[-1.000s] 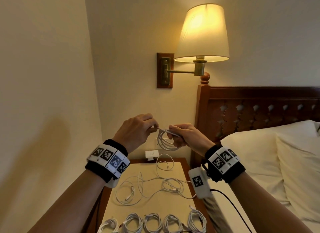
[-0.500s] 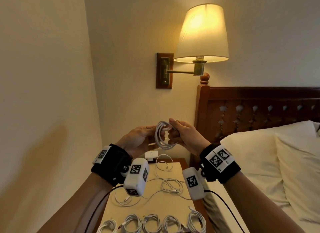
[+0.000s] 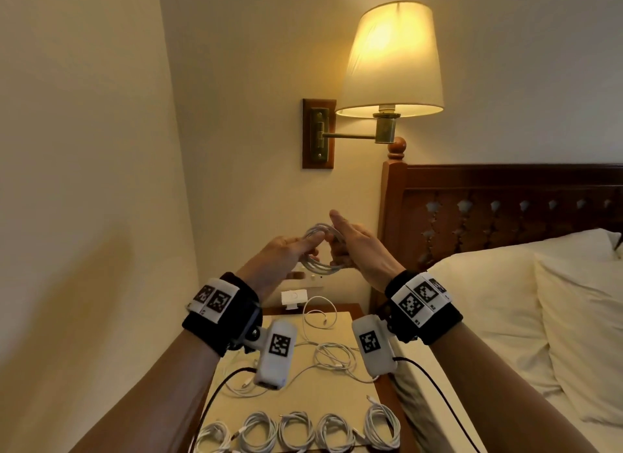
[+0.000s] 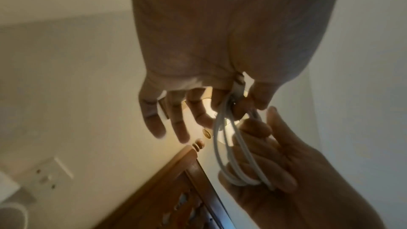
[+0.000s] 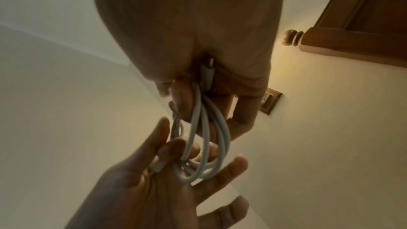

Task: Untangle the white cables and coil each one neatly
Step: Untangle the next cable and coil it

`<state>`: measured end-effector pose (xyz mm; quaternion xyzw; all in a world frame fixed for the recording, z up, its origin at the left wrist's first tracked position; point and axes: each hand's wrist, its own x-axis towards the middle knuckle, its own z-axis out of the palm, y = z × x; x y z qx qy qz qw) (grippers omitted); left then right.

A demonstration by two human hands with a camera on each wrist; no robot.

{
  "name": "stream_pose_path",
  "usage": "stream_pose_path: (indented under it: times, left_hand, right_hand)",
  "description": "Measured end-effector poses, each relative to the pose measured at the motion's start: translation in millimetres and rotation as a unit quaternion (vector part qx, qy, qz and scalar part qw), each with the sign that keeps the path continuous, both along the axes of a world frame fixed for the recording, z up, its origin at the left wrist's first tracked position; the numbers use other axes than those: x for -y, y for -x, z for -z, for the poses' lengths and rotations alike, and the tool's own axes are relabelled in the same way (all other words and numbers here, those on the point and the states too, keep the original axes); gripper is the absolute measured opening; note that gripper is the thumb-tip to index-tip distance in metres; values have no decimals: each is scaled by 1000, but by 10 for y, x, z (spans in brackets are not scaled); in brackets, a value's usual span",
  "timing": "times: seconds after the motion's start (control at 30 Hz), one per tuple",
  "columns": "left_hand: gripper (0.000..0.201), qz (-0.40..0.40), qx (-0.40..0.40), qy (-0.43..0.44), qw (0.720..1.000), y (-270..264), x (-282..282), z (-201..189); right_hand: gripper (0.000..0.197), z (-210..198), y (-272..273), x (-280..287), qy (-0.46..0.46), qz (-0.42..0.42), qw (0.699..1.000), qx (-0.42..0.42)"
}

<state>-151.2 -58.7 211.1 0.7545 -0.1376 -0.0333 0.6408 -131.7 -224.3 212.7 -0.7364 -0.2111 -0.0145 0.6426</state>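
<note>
Midair, coiled cable (image 3: 320,250) between 2 hands

Nightstand (image 3: 344,385) holds 5 coiled cables (image 3: 296,430), loose cables (image 3: 332,354).

The head camera looked forward and down from behind; both wrist cameras looked upward, very near, sharing the coiled cable (image 3: 320,250).
</note>
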Motion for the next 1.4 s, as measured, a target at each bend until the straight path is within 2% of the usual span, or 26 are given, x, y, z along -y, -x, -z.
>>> stream_pose_path:
  times: [0.1, 0.2, 0.27, 0.33, 0.4, 0.43, 0.47, 0.5, 0.57, 0.67, 0.73, 0.8, 0.9, 1.03, 1.1, 1.17, 1.23, 1.27, 1.33, 1.4]
  left_hand:
    - [40, 10, 57, -90, 994, -9, -48, -1]
    - [27, 10, 166, -165, 972, -23, -50, 34]
    - [18, -63, 259, -225, 937, -57, -27, 59]
    - [27, -159, 328, -291, 885, -109, -24, 83]
    - [37, -227, 342, -374, 832, -134, -24, 106]
    - [42, -240, 329, -409, 816, -141, -18, 121]
    - [43, -241, 315, -425, 814, -156, -15, 132]
    - [41, -228, 303, -419, 825, -161, -17, 132]
    - [35, -166, 281, -357, 875, -155, -38, 111]
    - [32, -65, 183, -179, 965, -112, -69, 71]
    - [32, -31, 107, -68, 991, -67, -74, 56]
    - [34, -5, 66, -3, 998, -16, -72, 47]
    - [38, 36, 31, 48, 998, 8, -106, 50]
    - [37, 98, 20, 68, 993, 3, -164, 81]
    - [36, 86, 38, 44, 995, -1, -162, 96]
    - [30, 22, 104, -29, 994, -26, -165, 116]
    - [27, -47, 175, -103, 978, -61, -190, 143]
    - [28, -70, 191, -113, 973, -77, -195, 159]
    - [31, -93, 172, -86, 977, -91, -188, 198]
    - [32, -93, 117, -21, 989, -79, -156, 247]
  right_hand:
    - [42, -12, 43, 57, -6, -60, 998, -24]
    - [39, 19, 33, 47, -14, -40, 999, -16]
    - [39, 63, 6, 5, -1, 4, 1000, 10]
    - [39, 117, -21, -34, -1, 44, 999, 23]
    - [40, 164, -47, -52, -3, 74, 997, 26]
    - [40, 182, -61, -53, 1, 80, 996, 26]
    - [41, 193, -72, -52, 4, 80, 996, 24]
    - [41, 200, -78, -46, 2, 79, 997, 17]
    - [40, 198, -90, -23, -12, 78, 997, 3]
    - [41, 178, -109, 4, 2, 94, 995, 18]
    - [42, 157, -119, -5, 29, 120, 991, 49]
    - [44, 136, -124, -2, 50, 154, 983, 85]
    - [48, 125, -143, 41, 66, 173, 975, 122]
    - [67, 105, -165, 81, 90, 187, 967, 151]
    - [66, 57, -157, 85, 97, 187, 966, 148]
    - [54, 16, -137, 89, 72, 152, 982, 81]
    - [41, 3, -86, 94, -24, 54, 998, -31]
    - [36, -7, -49, 84, -85, -2, 993, -77]
    - [32, -14, 19, 40, -169, -70, 975, -123]
    - [30, -2, 53, -13, -206, -78, 968, -120]
